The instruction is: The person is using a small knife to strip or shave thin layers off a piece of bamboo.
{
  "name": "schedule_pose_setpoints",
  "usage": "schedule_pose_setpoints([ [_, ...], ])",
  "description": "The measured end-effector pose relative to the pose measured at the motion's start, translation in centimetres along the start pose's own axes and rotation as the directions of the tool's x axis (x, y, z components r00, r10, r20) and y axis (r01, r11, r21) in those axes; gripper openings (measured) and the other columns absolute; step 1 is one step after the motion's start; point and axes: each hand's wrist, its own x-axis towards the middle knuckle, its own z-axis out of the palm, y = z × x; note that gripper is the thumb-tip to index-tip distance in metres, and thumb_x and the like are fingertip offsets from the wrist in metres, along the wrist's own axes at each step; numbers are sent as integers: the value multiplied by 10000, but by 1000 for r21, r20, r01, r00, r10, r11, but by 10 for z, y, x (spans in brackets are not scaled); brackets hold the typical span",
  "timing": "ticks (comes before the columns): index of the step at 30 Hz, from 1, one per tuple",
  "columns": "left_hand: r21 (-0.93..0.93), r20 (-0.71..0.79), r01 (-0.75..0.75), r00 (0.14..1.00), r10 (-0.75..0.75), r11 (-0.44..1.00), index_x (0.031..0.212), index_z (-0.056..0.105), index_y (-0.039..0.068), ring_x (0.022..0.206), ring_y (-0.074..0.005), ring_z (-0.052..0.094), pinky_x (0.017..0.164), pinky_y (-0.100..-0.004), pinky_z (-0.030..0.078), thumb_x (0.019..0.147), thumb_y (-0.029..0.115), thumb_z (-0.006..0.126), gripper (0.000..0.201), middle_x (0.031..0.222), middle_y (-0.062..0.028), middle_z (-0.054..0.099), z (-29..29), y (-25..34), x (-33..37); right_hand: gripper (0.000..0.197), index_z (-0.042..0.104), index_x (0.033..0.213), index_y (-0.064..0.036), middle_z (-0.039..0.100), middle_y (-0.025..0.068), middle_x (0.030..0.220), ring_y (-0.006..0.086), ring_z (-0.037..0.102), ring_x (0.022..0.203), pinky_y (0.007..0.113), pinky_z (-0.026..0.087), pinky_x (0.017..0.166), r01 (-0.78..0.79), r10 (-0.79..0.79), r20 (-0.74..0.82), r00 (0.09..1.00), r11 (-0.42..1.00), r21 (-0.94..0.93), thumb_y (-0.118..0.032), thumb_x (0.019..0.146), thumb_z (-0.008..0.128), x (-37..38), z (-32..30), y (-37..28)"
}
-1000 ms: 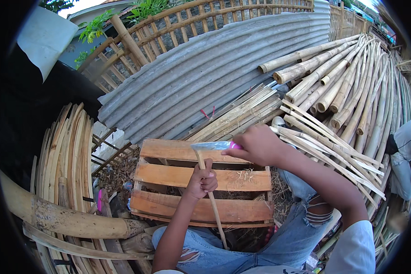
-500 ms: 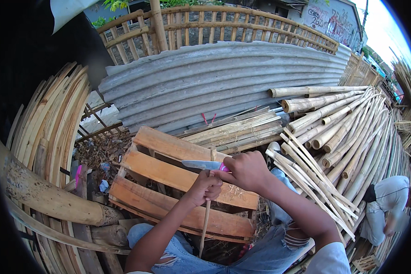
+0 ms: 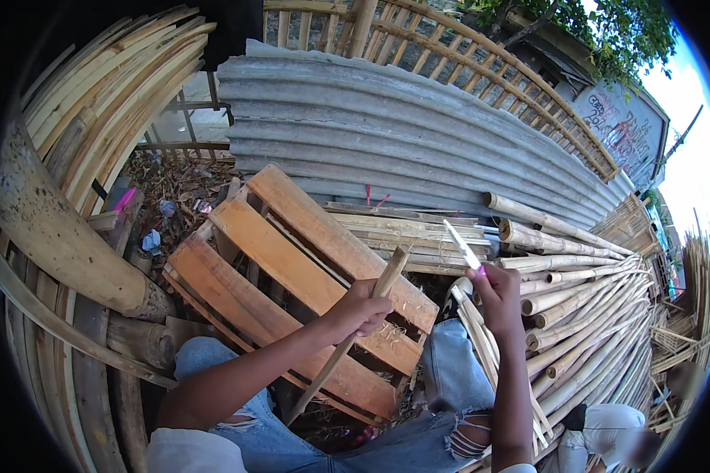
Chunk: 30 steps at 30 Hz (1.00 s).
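Observation:
My left hand [image 3: 360, 312] is wrapped round a bamboo stick [image 3: 390, 272], which slants from upper right down between my knees. In my right hand [image 3: 498, 298] is a knife [image 3: 464, 246] with a pink handle, its blade pointing up and to the left, apart from the stick. Most of the handle is hidden by my fingers. Below and beyond my left hand stands a low slatted wooden bench [image 3: 276, 268], with thin shavings on its right end.
Long bamboo poles [image 3: 576, 268] lie piled at the right, with pale split strips [image 3: 481, 339] near my right leg. A thick bamboo pole [image 3: 71, 229] and stacked slats [image 3: 126, 79] crowd the left. Corrugated sheeting [image 3: 402, 134] stands behind. Another person [image 3: 599, 433] crouches at lower right.
The knife has come away from the stick, and my right hand has moved right with the blade turned upward. My left hand still grips the stick, now more slanted. The view has turned.

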Motion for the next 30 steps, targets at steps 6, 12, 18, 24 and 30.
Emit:
schedule_pose_setpoints([
  [6, 75, -59, -87, 994, 92, 993, 737, 418, 82, 373, -43, 332, 335, -223, 247, 836, 79, 504, 131, 528, 35, 378, 6, -2, 3, 480, 526, 576, -79, 499, 99, 453, 300, 539, 428, 392, 403, 418, 421, -342, 262, 902, 828, -370, -469, 845, 604, -1, 55, -28],
  [12, 123, -21, -95, 995, 98, 988, 783, 405, 79, 372, -43, 323, 335, -222, 242, 833, 86, 491, 100, 515, 35, 362, 2, -2, 4, 494, 562, 628, -76, 543, 101, 492, 285, 565, 440, 371, 412, 419, 420, -346, 238, 908, 765, -488, -517, 849, 575, 5, 71, -48],
  [18, 35, -17, -78, 997, 78, 996, 838, 429, 83, 405, -36, 324, 363, -218, 246, 832, 29, 510, 98, 546, 36, 376, 11, -5, 8, 481, 532, 592, -117, 521, 48, 468, 234, 542, 408, 352, 342, 386, 412, -367, 194, 910, 748, -520, -532, 828, 593, 2, 50, -22],
  [24, 24, 30, -46, 998, 46, 999, 842, 430, 72, 395, -40, 309, 354, -219, 230, 823, 25, 510, 95, 545, 36, 369, 5, -3, 6, 469, 517, 591, -109, 527, 40, 507, 222, 540, 420, 340, 374, 398, 453, -442, 157, 883, 716, -531, -508, 810, 632, -1, 33, -2],
  [30, 29, 20, -49, 999, 49, 998, 854, 436, 65, 377, -41, 310, 341, -220, 231, 834, 48, 497, 67, 535, 41, 364, -3, 5, 1, 440, 532, 627, -100, 538, 71, 523, 276, 570, 465, 365, 386, 425, 285, -264, 117, 958, 799, -529, -475, 846, 603, -12, 57, -23],
])
